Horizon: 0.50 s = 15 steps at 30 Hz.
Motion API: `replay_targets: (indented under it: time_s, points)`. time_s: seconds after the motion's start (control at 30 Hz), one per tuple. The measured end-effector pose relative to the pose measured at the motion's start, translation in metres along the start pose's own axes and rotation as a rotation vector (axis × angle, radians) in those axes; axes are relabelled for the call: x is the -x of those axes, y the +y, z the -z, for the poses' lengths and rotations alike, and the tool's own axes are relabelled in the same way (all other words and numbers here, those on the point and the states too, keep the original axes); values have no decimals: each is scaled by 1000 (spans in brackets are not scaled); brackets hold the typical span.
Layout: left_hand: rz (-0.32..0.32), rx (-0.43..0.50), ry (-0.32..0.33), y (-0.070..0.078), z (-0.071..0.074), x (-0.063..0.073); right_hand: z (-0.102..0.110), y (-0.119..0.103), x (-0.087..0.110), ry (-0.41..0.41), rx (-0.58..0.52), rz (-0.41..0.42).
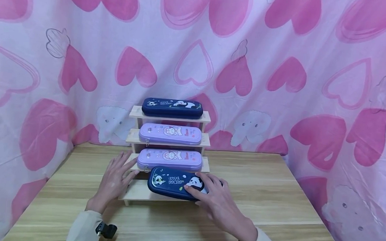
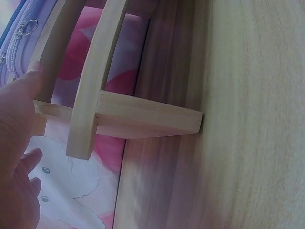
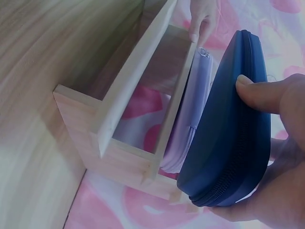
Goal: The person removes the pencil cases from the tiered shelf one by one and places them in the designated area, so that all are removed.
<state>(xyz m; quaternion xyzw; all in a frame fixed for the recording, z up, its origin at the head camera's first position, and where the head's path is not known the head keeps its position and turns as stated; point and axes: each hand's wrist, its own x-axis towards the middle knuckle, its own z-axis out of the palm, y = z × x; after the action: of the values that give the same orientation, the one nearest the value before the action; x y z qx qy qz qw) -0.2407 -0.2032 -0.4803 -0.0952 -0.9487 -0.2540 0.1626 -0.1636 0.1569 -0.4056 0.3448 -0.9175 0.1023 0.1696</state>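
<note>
A wooden tiered stand (image 1: 136, 194) stands on the table. My right hand (image 1: 218, 202) grips a dark blue pencil case (image 1: 171, 181) with a panda print by its right end. The case is tilted above the lowest shelf, and the right wrist view shows it apart from the shelf boards. My left hand (image 1: 114, 180) is at the stand's left side, fingers loosely extended, with its thumb (image 2: 31, 81) at a shelf's edge. Closest to it lies a lilac pencil case (image 1: 169, 160). Another lilac pencil case (image 1: 170, 134) and a dark blue pencil case (image 1: 172, 108) lie on the shelves above.
The light wood table (image 1: 261, 197) extends to both sides of the stand. A pink and white curtain (image 1: 196, 55) with hearts hangs behind and at the sides. Small zipper rings (image 1: 146, 168) hang from the left ends of the lilac cases.
</note>
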Motion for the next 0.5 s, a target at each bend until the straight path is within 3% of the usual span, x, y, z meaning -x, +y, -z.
replay_targets:
  time_s: [0.33, 0.5]
  points:
    - [-10, 12, -9, -2, 0, 1, 9, 2, 5, 76, 6, -62]
    - [-40, 14, 25, -2, 0, 1, 13, 3, 6, 126, 3, -124]
